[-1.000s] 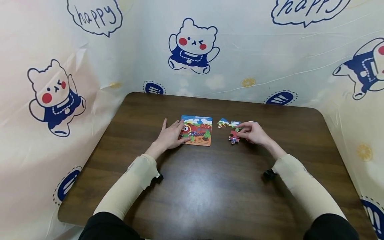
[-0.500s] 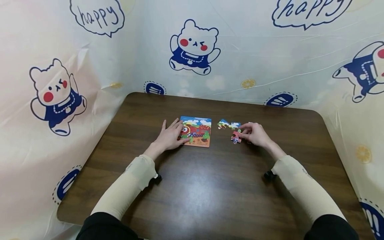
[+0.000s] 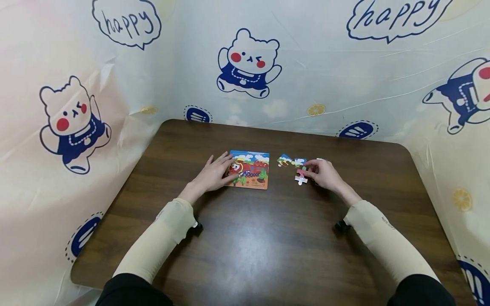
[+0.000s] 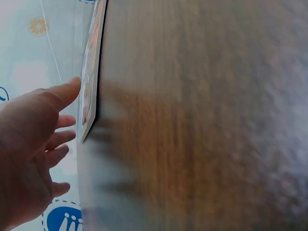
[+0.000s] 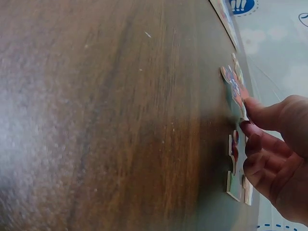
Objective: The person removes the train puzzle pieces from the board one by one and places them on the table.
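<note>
A square jigsaw board (image 3: pixel 250 172) with a red cartoon train, blue sky and orange ground lies on the table. My left hand (image 3: pixel 209 175) rests at its left edge, fingers spread and fairly straight, the thumb over the lower left corner. My right hand (image 3: pixel 326 173) pinches a red and pale jigsaw piece (image 3: pixel 301 178) between thumb and fingers. In the right wrist view this held piece (image 5: pixel 235 91) is tilted, its near side raised off the table. Beyond it, two sky-coloured pieces (image 3: pixel 284 160) lie right of the board.
More jigsaw pieces (image 5: pixel 233 185) lie under and beside my right hand, mostly hidden from the head view. The brown wooden table (image 3: pixel 245 246) has a rounded far right corner. Behind it hangs a pale curtain (image 3: pixel 306 76) printed with bears.
My right hand has tilted the pinched piece and shifted it slightly right. My left hand has slid a little left along the board, with its thumb drawing back toward the edge.
</note>
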A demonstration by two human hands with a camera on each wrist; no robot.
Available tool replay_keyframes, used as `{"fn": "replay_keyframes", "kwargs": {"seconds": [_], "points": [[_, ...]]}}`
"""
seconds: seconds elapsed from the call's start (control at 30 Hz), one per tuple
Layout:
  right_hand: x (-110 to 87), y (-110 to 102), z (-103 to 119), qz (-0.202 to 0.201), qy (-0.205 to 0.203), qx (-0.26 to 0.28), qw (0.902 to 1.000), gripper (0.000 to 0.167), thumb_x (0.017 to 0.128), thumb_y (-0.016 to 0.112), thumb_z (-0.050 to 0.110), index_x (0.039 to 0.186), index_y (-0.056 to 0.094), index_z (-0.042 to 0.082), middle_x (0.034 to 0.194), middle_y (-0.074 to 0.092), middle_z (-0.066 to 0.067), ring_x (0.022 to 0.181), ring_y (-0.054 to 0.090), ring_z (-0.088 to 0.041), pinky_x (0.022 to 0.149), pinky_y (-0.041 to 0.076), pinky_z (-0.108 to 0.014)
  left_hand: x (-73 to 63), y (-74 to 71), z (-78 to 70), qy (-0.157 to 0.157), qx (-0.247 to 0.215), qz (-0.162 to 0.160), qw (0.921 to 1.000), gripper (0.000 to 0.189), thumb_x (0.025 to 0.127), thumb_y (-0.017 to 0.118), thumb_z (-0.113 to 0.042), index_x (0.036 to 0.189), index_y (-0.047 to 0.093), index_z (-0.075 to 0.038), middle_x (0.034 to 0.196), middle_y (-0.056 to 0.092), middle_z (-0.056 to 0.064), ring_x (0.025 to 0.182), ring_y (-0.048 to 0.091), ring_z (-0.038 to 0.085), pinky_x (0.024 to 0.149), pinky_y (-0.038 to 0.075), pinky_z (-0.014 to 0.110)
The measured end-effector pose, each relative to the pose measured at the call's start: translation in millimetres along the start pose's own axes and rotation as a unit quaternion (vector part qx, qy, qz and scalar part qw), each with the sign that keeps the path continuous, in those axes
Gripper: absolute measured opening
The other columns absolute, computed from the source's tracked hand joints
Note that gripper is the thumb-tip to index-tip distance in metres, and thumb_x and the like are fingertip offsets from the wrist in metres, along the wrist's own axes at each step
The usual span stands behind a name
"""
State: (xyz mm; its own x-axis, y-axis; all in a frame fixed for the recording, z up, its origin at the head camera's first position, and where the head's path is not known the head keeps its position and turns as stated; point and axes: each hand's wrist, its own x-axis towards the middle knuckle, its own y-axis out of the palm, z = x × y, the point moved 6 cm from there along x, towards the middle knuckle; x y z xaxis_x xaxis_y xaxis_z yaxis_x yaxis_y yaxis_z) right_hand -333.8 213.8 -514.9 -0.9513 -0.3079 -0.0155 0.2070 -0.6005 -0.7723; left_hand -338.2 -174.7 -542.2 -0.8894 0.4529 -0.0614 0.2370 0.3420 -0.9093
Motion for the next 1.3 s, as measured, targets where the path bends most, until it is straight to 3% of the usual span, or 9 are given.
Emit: {"fn": "replay_keyframes", "kwargs": {"seconds": [0.17,0.3,0.67,0.9,1.07,1.1,1.3], "points": [[-1.7,1,-1,0.008,0.003,0.001,1.0,0.03,0.104,0.075,0.007,0.131,0.075,-0.004,0.092,0.068,-0.013,0.075,0.057,-0.019,0.064,0.045,-0.026,-16.8,-12.0,-21.5,-0.011,0.046,0.024,0.9986,0.084,0.109,0.063,-0.054,0.173,0.035,-0.007,0.183,0.028,0.013,0.174,0.017,0.033,0.138,0.011,0.071],[-1.9,2,-3,0.01,0.002,-0.001,0.9999,0.031,0.104,0.075,0.008,0.133,0.075,-0.004,0.091,0.068,-0.013,0.076,0.057,-0.019,0.064,0.044,-0.026,-19.9,-9.1,-15.7,-0.018,0.038,0.027,0.9988,0.088,0.11,0.06,-0.058,0.175,0.027,-0.008,0.185,0.021,0.01,0.175,0.013,0.032,0.139,0.009,0.069],[-0.7,2,-6,-0.001,-0.023,0.013,0.9997,0.034,0.103,0.078,0.013,0.131,0.074,-0.005,0.091,0.069,-0.012,0.073,0.057,-0.018,0.061,0.046,-0.028,-20.5,-4.9,-10.3,-0.016,0.033,0.023,0.9991,0.09,0.11,0.061,-0.058,0.176,0.025,-0.009,0.186,0.017,0.009,0.175,0.009,0.032,0.139,0.008,0.067],[-2.5,3,-1,-0.007,0.008,-0.025,0.9996,0.036,0.103,0.079,0.016,0.133,0.075,-0.003,0.1,0.071,-0.016,0.084,0.061,-0.024,0.071,0.046,-0.03,-20.8,-5.9,-12.6,-0.01,0.034,0.02,0.9992,0.09,0.109,0.063,-0.055,0.175,0.026,-0.006,0.185,0.019,0.011,0.175,0.011,0.034,0.139,0.009,0.067],[-4.3,2,0,-0.02,0.003,-0.027,0.9994,0.037,0.101,0.081,0.02,0.13,0.076,-0.002,0.101,0.071,-0.016,0.084,0.062,-0.025,0.071,0.047,-0.033,-21.0,-6.3,-13.0,-0.013,0.03,0.026,0.9991,0.09,0.109,0.063,-0.055,0.175,0.026,-0.006,0.186,0.019,0.011,0.175,0.011,0.034,0.14,0.009,0.066],[-1.2,4,-9,-0.024,-0.011,-0.017,0.9995,0.039,0.102,0.082,0.028,0.13,0.078,0.001,0.101,0.071,-0.013,0.085,0.062,-0.022,0.071,0.048,-0.032,-20.9,-6.3,-13.0,-0.013,0.03,0.027,0.9991,0.09,0.109,0.062,-0.055,0.175,0.026,-0.006,0.186,0.019,0.011,0.175,0.011,0.034,0.14,0.008,0.066],[4.3,3,0,-0.046,0.002,-0.029,0.9985,0.039,0.1,0.083,0.03,0.127,0.078,0.002,0.104,0.071,-0.014,0.09,0.063,-0.025,0.073,0.05,-0.036,-20.2,-6.9,-11.3,-0.015,0.031,0.028,0.999,0.09,0.109,0.062,-0.057,0.175,0.026,-0.008,0.186,0.018,0.011,0.175,0.01,0.033,0.14,0.007,0.065]]}}
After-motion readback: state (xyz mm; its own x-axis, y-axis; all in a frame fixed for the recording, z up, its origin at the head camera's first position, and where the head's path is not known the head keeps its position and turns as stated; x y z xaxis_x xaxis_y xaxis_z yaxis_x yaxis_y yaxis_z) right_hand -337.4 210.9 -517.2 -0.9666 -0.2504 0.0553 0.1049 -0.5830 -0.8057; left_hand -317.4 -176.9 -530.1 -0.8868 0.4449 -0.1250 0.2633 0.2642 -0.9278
